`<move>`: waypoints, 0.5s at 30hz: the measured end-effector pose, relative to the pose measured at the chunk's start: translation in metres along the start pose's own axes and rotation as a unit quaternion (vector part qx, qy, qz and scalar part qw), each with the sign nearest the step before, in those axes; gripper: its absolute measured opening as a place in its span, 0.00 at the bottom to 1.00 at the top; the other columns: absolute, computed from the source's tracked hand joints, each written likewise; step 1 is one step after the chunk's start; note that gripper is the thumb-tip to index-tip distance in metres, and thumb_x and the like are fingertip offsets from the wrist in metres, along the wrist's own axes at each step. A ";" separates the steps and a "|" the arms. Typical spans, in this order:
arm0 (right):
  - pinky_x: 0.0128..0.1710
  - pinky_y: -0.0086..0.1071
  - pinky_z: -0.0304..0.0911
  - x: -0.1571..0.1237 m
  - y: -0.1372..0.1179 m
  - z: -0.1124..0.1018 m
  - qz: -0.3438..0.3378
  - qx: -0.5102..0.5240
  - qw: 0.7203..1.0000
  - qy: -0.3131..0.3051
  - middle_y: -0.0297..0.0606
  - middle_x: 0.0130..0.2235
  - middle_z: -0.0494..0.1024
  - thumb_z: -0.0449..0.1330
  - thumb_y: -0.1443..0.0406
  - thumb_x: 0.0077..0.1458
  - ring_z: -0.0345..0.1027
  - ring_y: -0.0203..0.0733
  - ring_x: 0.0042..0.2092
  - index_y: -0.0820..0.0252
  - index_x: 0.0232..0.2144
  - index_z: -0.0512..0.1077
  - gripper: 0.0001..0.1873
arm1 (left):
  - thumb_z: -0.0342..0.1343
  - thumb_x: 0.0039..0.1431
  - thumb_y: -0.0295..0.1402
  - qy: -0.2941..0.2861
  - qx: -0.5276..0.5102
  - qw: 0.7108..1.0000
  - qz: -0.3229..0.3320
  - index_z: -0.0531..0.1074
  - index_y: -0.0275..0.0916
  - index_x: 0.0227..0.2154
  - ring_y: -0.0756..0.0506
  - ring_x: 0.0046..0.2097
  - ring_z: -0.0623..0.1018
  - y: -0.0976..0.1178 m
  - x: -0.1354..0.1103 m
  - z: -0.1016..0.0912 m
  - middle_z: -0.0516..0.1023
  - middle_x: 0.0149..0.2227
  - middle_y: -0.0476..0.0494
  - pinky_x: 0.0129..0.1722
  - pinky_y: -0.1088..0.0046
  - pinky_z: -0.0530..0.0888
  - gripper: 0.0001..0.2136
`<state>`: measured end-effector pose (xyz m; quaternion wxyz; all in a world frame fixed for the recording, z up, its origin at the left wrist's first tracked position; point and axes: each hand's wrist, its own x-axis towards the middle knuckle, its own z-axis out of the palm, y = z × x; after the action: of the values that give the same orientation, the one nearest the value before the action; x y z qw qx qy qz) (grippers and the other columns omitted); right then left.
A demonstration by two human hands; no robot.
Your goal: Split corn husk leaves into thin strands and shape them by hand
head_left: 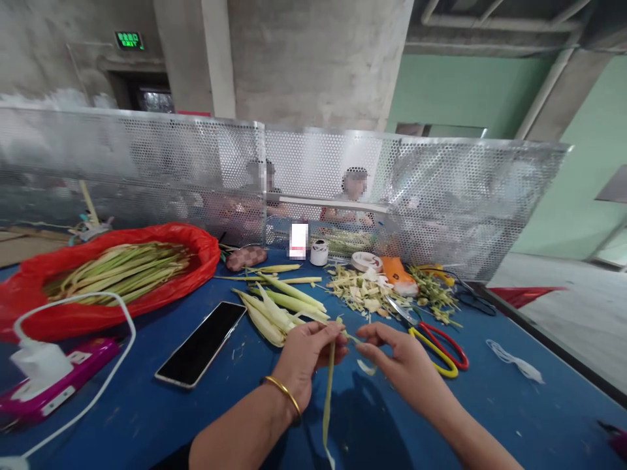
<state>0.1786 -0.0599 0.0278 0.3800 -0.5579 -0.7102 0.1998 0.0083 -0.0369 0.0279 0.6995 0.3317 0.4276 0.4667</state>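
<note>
My left hand [306, 352], with a gold bangle at the wrist, is closed on a narrow pale-green leaf strip [328, 398]. The strip hangs from the fingers toward the front of the table. Close by on the right, my right hand [392, 352] pinches a thin end that runs across from the left fingers. Just behind the left hand lie pale husk-like leaves [267, 320] and longer green ones [289, 300]. Scissors [434, 343] with red and yellow handles rest beyond the right hand, their blades toward a heap of cut scraps [360, 290].
On the blue table [161, 418] are a phone [203, 343], a red bag [196, 277] of long leaves, a purple power strip [63, 382] with a white cable, a tape roll [366, 262] and a white cord [514, 361]. Behind a perforated metal screen [196, 150] sit other people.
</note>
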 end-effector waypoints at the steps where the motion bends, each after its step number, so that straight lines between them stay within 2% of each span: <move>1: 0.29 0.28 0.61 0.000 0.001 0.000 -0.002 -0.006 1.000 0.004 0.33 0.25 0.75 0.56 0.57 0.54 0.68 0.39 0.28 0.59 0.30 0.74 0.12 | 0.65 0.46 0.31 0.013 0.005 1.000 0.005 0.77 0.31 0.26 0.51 0.24 0.76 -0.001 0.001 0.000 0.78 0.24 0.44 0.29 0.77 0.74 0.08; 4: 0.29 0.28 0.60 -0.001 0.004 0.002 -0.016 -0.033 0.999 0.007 0.33 0.24 0.74 0.54 0.59 0.56 0.66 0.39 0.28 0.58 0.25 0.71 0.13 | 0.65 0.46 0.29 0.038 0.013 0.999 0.017 0.76 0.31 0.23 0.51 0.22 0.75 -0.005 0.003 0.001 0.77 0.21 0.45 0.27 0.77 0.73 0.06; 9: 0.33 0.30 0.60 -0.003 0.009 0.009 -0.036 -0.072 0.996 0.026 0.35 0.28 0.75 0.51 0.60 0.59 0.67 0.42 0.33 0.56 0.27 0.68 0.12 | 0.65 0.46 0.31 0.054 -0.006 0.998 0.019 0.77 0.30 0.25 0.50 0.23 0.76 -0.005 0.003 -0.001 0.78 0.22 0.44 0.28 0.76 0.74 0.07; 13: 0.29 0.29 0.61 -0.005 0.010 0.013 -0.025 -0.046 0.998 0.036 0.35 0.27 0.74 0.51 0.60 0.60 0.68 0.41 0.30 0.56 0.30 0.68 0.10 | 0.65 0.46 0.39 0.024 -0.018 0.999 0.011 0.77 0.32 0.27 0.49 0.25 0.77 -0.003 0.003 -0.002 0.79 0.25 0.42 0.29 0.75 0.75 0.13; 15: 0.30 0.29 0.62 -0.005 0.011 0.013 -0.029 -0.035 0.998 0.038 0.35 0.28 0.74 0.51 0.60 0.60 0.68 0.40 0.29 0.56 0.31 0.68 0.10 | 0.68 0.42 0.39 0.023 -0.003 1.000 0.020 0.76 0.33 0.25 0.50 0.24 0.76 -0.004 0.005 -0.003 0.79 0.24 0.43 0.28 0.75 0.74 0.13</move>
<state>0.1763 -0.0594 0.0106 0.3927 -0.5568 -0.7179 0.1427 0.0084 -0.0337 0.0221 0.6810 0.3278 0.4353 0.4892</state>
